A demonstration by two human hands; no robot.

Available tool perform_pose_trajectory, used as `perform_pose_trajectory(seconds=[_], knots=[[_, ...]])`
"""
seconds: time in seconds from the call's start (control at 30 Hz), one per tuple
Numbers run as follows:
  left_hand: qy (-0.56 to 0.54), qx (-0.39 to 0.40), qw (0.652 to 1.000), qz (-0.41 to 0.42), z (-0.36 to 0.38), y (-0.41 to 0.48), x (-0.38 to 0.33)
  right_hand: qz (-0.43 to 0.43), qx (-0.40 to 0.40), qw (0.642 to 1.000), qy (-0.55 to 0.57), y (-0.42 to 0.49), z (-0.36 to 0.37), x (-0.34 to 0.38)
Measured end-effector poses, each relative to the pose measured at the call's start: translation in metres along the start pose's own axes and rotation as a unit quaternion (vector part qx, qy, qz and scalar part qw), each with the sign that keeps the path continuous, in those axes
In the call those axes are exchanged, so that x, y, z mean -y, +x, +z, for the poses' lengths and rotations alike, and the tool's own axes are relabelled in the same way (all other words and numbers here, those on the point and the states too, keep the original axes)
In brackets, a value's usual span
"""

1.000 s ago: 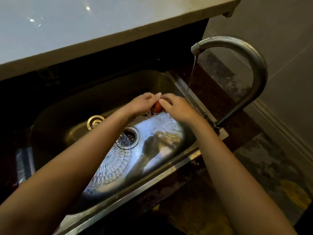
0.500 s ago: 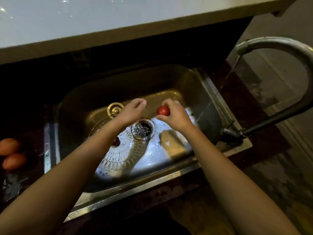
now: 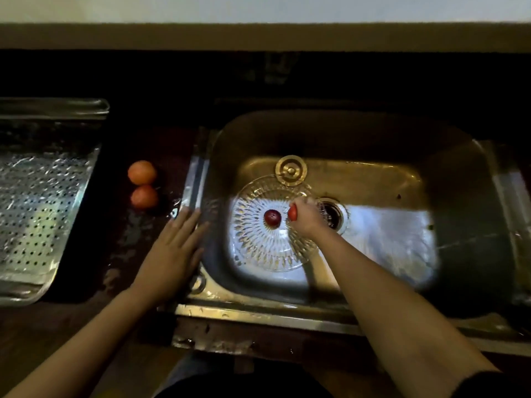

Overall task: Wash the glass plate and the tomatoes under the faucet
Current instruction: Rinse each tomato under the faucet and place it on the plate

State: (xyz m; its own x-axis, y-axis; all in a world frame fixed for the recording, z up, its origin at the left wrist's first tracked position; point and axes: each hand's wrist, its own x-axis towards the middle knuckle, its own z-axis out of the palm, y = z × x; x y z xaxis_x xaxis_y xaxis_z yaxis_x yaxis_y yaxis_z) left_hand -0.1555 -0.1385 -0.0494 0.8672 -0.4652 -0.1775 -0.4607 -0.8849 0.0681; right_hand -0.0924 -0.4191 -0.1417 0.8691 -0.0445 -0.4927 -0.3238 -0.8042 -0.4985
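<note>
A cut-glass plate (image 3: 258,248) lies flat in the steel sink (image 3: 359,133), left of the drain. One dark red tomato (image 3: 272,218) rests at the plate's middle. My right hand (image 3: 306,216) hovers over the plate's right side, shut on a small red tomato (image 3: 292,212). My left hand (image 3: 175,248) is flat and empty, fingers spread, over the dark counter at the sink's left rim. Two orange tomatoes (image 3: 142,172) (image 3: 144,196) sit on the counter left of the sink. The faucet is out of view.
A perforated metal drying tray (image 3: 37,202) lies at the far left. A brass drain stopper (image 3: 291,169) sits behind the plate, and the open drain (image 3: 333,215) is just right of my right hand. A pale ledge runs overhead along the back.
My right hand carried the tomato left from under the faucet to above the plate. My left hand left the tomato and moved out to the sink's left rim. The view swung left.
</note>
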Motion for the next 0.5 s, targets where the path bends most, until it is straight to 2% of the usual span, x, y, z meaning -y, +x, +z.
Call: perform_pose_trajectory(seconds=[0.23, 0.43, 0.5], knots=[[0.027, -0.027, 0.999, -0.001, 0.011, -0.003, 0.004, -0.027, -0.045, 0.996, -0.075, 0.011, 0.023, -0.001], [0.041, -0.022, 0.999, -0.008, 0.007, -0.002, 0.001, 0.008, -0.042, 0.996, -0.077, 0.007, 0.019, 0.006], [0.042, -0.011, 0.999, -0.013, 0.005, -0.003, 0.0, 0.011, -0.067, 0.994, -0.087, 0.003, 0.011, 0.016]])
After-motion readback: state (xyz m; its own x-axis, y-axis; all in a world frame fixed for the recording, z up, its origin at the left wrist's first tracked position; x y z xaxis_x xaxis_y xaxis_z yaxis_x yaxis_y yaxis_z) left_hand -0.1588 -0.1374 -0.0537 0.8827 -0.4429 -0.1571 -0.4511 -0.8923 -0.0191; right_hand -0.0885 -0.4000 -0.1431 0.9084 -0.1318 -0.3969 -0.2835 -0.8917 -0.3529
